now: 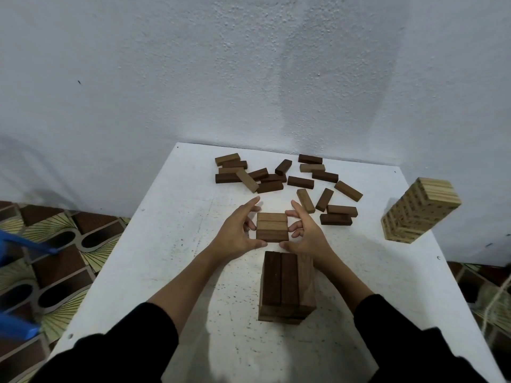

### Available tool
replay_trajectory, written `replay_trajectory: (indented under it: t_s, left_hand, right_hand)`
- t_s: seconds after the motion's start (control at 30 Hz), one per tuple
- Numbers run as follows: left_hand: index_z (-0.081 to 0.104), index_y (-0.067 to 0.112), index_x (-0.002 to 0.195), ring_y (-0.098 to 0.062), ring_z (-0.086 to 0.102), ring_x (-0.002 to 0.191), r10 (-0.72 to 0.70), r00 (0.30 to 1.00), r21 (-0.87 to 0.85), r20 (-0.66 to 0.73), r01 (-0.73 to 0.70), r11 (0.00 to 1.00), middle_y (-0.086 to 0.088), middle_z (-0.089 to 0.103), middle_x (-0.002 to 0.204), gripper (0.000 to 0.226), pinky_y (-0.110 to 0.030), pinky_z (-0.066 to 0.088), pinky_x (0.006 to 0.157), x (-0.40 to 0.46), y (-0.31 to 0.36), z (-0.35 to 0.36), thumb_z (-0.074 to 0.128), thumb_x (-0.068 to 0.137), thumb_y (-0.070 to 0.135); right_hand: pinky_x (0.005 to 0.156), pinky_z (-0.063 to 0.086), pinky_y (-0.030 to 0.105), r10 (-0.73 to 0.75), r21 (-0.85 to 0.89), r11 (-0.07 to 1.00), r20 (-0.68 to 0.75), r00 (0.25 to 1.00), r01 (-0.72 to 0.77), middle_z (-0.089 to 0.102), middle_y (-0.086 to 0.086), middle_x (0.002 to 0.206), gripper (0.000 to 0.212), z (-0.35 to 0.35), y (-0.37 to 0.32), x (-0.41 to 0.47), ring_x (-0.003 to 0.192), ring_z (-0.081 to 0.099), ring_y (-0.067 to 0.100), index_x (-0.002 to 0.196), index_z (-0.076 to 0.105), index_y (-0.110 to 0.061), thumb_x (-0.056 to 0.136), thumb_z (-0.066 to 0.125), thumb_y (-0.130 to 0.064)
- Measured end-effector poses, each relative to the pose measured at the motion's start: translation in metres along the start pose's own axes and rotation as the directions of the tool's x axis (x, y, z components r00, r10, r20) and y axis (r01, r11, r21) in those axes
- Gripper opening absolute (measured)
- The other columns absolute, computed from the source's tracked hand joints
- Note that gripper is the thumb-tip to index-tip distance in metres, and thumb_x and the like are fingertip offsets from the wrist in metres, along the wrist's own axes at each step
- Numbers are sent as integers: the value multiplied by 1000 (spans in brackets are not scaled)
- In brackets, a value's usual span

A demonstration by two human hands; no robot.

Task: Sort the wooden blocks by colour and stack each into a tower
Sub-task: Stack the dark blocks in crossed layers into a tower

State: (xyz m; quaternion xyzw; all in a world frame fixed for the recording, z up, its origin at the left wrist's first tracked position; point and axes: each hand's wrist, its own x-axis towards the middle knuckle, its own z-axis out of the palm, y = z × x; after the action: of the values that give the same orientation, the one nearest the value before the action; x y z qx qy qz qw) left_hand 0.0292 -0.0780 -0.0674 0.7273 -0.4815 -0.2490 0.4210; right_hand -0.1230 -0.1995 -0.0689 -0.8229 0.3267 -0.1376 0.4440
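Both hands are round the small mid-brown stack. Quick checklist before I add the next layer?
1. Top three blocks of the mid-brown stack lie flush: ok.
2. Left hand and right hand bracket its sides: ok; firm contact: cannot tell.
3. Near dark tower holds one colour: not ok, its right block looks lighter.
4. Loose blocks within reach behind the stack: ok.
5. Pale tower clear of the working area: ok.

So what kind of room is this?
Probably a room in a home, used for play: a plain white table against a painted wall, a patterned tile floor, and wooden blocks being stacked.
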Motion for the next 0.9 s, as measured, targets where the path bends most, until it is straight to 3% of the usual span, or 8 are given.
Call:
replay_trajectory:
  t_s: [0.6,0.73,0.9]
  left_hand:
    - [25,28,147,-12,54,87,-64,993,10,99,64,998,3,50,126,102,-8,46,66,9,4,-9,85,67,12]
    - [26,29,147,-10,52,94,-2,996,-33,92,5,999,3,52,124,103,-12,45,72,8,23,-28,87,65,14]
    - [28,27,146,2,52,107,105,994,-129,28,-101,986,15,55,118,102,-14,46,83,-5,66,-58,87,64,14]
  right_hand:
    - [70,47,18,45,34,998,132,990,-50,42,0,137,97,-12,-16,1,85,49,11,149,18,-21,74,77,-4]
    - [68,52,17,1,95,995,124,992,-13,42,-2,132,98,-31,-38,-7,84,50,11,149,19,-24,73,78,-2]
    - [75,52,18,-110,210,972,26,994,102,49,-8,123,94,-59,-78,-33,88,53,11,145,27,-31,72,78,-3]
